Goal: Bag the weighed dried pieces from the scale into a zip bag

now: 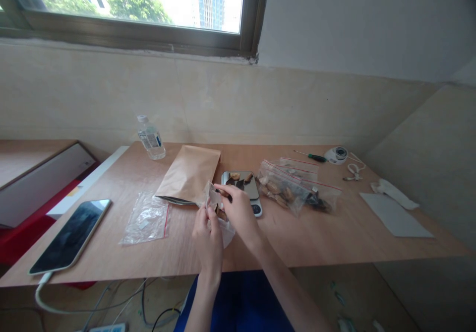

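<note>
Several brown slices (220, 212) sit in a crumpled translucent bag (228, 233) pinched by the left hand (208, 230); the right hand (238, 210) grips a dark piece (224, 193). Zip bags (284, 188) hold tan and black chunks.

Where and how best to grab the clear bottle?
Wrap a hand around the labelled middle of the clear bottle, coming from the table's near side: it stands upright with the wall behind, and its body is much wider than the cap, so should give a steadier hold.
</note>
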`<action>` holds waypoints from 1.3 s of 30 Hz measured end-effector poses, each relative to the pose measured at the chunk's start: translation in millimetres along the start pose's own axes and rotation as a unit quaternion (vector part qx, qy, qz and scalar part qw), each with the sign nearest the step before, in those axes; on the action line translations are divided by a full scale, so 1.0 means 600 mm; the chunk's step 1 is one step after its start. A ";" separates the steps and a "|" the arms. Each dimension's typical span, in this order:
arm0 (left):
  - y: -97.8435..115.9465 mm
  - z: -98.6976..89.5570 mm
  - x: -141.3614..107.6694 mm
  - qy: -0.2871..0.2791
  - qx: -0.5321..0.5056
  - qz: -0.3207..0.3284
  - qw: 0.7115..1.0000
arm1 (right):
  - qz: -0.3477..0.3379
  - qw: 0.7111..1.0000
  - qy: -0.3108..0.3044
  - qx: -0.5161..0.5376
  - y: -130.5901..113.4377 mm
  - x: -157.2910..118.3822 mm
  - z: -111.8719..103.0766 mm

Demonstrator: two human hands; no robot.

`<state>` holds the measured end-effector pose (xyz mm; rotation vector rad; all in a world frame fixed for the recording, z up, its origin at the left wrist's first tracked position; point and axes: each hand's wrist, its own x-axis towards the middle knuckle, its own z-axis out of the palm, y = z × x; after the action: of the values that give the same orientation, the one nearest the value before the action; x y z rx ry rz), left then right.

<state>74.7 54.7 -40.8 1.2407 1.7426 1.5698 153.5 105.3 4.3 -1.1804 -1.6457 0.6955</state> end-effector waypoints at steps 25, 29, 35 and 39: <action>0.004 -0.022 0.006 0.052 -0.041 -0.095 0.993 | -0.049 0.934 -0.021 -0.354 0.141 0.035 0.011; 0.004 -0.022 0.006 0.054 -0.037 -0.098 0.993 | -0.070 0.945 -0.013 -0.319 0.150 0.032 0.000; 0.001 -0.021 0.004 0.043 -0.029 -0.088 0.995 | -0.113 0.937 0.002 -0.332 0.166 0.032 -0.017; -0.006 -0.018 0.003 0.037 -0.050 -0.075 0.995 | -0.139 0.928 -0.033 -0.345 0.177 0.032 -0.028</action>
<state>63.6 50.8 -41.6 0.9930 1.7370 1.6117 208.0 161.0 -72.6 -1.3594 -2.1474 -0.0513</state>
